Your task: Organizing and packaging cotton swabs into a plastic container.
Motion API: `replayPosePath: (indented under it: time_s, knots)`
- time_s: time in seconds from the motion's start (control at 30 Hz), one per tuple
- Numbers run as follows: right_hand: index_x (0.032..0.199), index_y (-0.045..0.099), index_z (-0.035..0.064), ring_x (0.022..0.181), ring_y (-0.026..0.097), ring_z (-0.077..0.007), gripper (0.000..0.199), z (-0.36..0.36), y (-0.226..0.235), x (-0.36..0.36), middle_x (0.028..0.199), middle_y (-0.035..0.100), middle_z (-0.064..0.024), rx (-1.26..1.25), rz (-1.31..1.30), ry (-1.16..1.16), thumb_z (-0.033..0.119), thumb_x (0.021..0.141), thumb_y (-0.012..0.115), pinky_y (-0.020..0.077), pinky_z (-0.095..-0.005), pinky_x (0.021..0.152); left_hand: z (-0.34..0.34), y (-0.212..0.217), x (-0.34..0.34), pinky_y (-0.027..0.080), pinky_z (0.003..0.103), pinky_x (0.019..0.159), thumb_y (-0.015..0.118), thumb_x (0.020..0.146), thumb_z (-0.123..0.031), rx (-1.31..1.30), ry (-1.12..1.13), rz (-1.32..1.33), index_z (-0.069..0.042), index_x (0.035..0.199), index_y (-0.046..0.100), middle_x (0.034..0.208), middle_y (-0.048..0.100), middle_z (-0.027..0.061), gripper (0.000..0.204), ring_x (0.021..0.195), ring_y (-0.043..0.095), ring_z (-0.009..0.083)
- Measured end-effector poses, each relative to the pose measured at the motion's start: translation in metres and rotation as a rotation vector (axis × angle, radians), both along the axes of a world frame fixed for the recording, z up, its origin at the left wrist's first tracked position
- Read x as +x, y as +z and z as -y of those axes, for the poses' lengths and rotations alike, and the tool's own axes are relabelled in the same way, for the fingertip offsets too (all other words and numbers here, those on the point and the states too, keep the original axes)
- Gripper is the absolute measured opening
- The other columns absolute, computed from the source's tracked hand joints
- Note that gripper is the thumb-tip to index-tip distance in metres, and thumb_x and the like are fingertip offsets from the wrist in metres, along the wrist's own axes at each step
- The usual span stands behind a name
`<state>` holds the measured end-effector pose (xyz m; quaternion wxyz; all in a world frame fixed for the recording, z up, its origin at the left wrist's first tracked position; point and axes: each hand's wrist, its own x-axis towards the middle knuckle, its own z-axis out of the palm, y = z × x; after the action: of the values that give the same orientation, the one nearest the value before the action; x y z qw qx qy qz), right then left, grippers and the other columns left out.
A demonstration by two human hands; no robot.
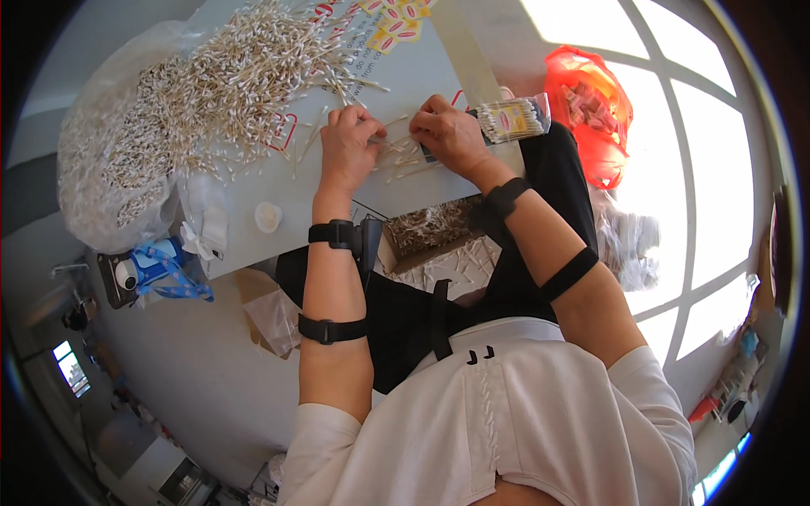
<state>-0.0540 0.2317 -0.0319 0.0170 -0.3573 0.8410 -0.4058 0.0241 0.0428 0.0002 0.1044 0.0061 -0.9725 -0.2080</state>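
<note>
Both hands work just above the table (245,240), close together over a few loose cotton swabs (407,160). The fingers of my left hand (350,145) are curled, pinching around swab sticks that point toward the right hand. My right hand (451,137) is closed too, thumb and fingertips pressed together; whatever is in them is too small to make out. Just right of it, a clear pack of cotton swabs (510,120) with a yellow label lies at the table's edge. A large heap of loose swabs (253,67) spreads to the far left.
A clear plastic bag (118,160) full of swabs sits left of the heap. Yellow labels (396,21) lie at the far side. Nearer stands a small white cup (268,218). A box of swabs (426,240) is below the table edge; a red bag (591,110) stands right.
</note>
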Motion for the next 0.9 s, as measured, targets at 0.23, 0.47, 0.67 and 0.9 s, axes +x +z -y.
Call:
replayPosePath:
  time_s: [0.23, 0.47, 0.67, 0.9]
  knots:
    - [0.081, 0.067, 0.0153, 0.082, 0.065, -0.0268, 0.003, 0.001, -0.004, 0.002, 0.092, 0.060, -0.0036, -0.027, -0.003, 0.006, 0.015, 0.080, 0.070, 0.0524, -0.0400, 0.067, -0.005, -0.018, -0.004, 0.044, 0.042, 0.084, 0.080, 0.064, -0.006, 0.075, 0.152, -0.073, -0.011, 0.073, 0.067, 0.093, 0.059, 0.0008, 0.017, 0.099, 0.054, 0.0277]
    - [0.092, 0.067, 0.0065, 0.082, 0.064, -0.0265, 0.010, -0.003, 0.002, 0.006, 0.096, 0.060, -0.0082, -0.264, 0.145, -0.159, 0.004, 0.082, 0.066, 0.0529, -0.0354, 0.072, -0.020, -0.021, -0.007, 0.043, 0.045, 0.085, 0.078, 0.068, -0.006, 0.067, 0.221, -0.150, -0.013, 0.093, 0.066, 0.100, 0.058, 0.0041, 0.028, 0.102, 0.052, 0.0303]
    - [0.108, 0.062, -0.0010, 0.093, 0.063, -0.0249, 0.019, -0.007, -0.003, 0.019, 0.114, 0.059, -0.0132, -0.515, 0.244, -0.228, -0.002, 0.089, 0.059, 0.0517, -0.0321, 0.082, -0.035, -0.022, 0.003, 0.043, 0.045, 0.087, 0.075, 0.071, -0.006, 0.051, 0.192, -0.102, -0.012, 0.101, 0.065, 0.102, 0.057, 0.0055, 0.032, 0.103, 0.051, 0.0318]
    - [0.111, 0.060, -0.0024, 0.104, 0.061, -0.0272, 0.021, -0.009, 0.002, 0.023, 0.119, 0.059, -0.0143, -0.499, 0.293, -0.184, -0.002, 0.091, 0.057, 0.0492, -0.0325, 0.090, -0.015, -0.017, -0.027, 0.042, 0.046, 0.086, 0.076, 0.075, -0.010, -0.090, 0.327, -0.161, -0.014, 0.096, 0.065, 0.101, 0.056, 0.0050, 0.024, 0.104, 0.051, 0.0306]
